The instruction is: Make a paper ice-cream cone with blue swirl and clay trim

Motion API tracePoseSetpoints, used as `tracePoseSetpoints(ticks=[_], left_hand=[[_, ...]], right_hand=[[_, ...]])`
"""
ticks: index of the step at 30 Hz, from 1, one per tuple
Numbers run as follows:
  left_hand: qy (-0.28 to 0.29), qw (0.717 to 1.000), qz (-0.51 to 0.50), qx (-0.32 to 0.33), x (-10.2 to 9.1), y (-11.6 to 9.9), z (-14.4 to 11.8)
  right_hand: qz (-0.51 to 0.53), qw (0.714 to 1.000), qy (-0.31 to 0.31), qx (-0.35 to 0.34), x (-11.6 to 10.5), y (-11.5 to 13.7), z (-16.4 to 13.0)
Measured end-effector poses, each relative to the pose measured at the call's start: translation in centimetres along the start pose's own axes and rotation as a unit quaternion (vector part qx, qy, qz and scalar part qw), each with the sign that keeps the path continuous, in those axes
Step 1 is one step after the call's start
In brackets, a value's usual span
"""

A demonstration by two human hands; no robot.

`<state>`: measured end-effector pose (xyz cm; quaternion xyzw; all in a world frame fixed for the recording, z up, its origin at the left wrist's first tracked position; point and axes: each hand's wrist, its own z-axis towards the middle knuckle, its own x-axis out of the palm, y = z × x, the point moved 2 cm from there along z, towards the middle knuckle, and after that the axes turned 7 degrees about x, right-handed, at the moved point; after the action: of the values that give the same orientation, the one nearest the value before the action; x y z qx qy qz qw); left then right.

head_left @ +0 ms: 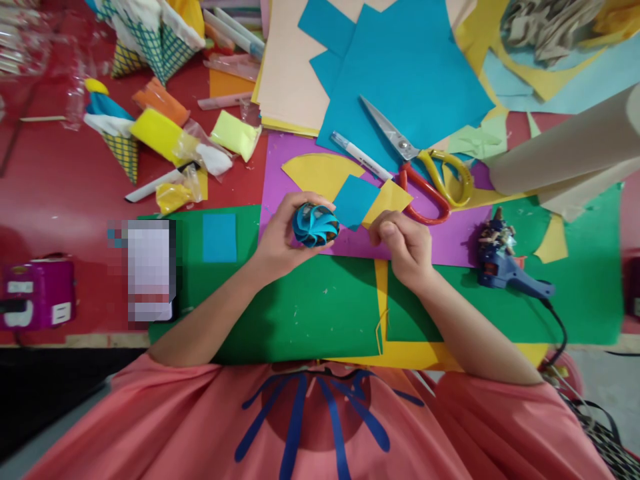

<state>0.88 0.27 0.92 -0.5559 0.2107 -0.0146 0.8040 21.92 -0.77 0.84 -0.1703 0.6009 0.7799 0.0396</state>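
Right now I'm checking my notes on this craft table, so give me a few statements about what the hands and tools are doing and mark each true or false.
1. The left hand holds a blue paper ball of curved strips. True.
2. The scissors are in the right hand. False: they lie on the paper beyond that hand, untouched.
3. The right hand pinches the edge of a yellow paper piece. True, as far as its fingers show.
4. The glue gun lies left of the left hand. False: it lies on the green sheet to the right of the right hand.
5. A white pen lies near the scissors. True.
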Motion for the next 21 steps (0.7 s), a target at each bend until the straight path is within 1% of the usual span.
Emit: tracePoseSetpoints(ticks=[2, 5, 9, 11, 14, 16, 18, 21], left_hand=[[0.006, 0.998, -0.067, -0.001, 0.2, -0.2, -0.1], [0.042, 0.985, -0.163, -0.031, 1.0, -0.3, -0.3], [0.053, 0.980, -0.186, -0.051, 1.6, 0.0, -0.5], [0.070, 0.978, -0.190, -0.058, 1.8, 0.1, -0.6], [0.114, 0.969, -0.204, -0.075, 1.9, 0.3, -0.6], [0.118, 0.967, -0.210, -0.078, 1.6, 0.4, -0.5], [0.095, 0.973, -0.198, -0.069, 1.2, 0.5, -0.3], [0.038, 0.986, -0.157, -0.040, 0.7, 0.4, -0.2]], right_hand=[[-0.010, 0.999, -0.004, -0.034, 0.0, 0.2, 0.0], [-0.024, 0.996, 0.012, -0.082, 0.4, 0.5, 0.0], [-0.083, 0.992, 0.039, -0.091, 1.1, 0.6, -0.1], [-0.082, 0.991, 0.051, -0.091, 1.3, 0.7, -0.1], [-0.021, 0.993, 0.102, -0.057, 1.4, 0.9, -0.1], [0.010, 0.993, 0.116, -0.013, 1.3, 0.8, -0.1], [0.007, 0.995, 0.097, 0.026, 1.2, 0.6, -0.3], [-0.022, 0.996, 0.065, 0.050, 1.2, 0.0, -0.5]])
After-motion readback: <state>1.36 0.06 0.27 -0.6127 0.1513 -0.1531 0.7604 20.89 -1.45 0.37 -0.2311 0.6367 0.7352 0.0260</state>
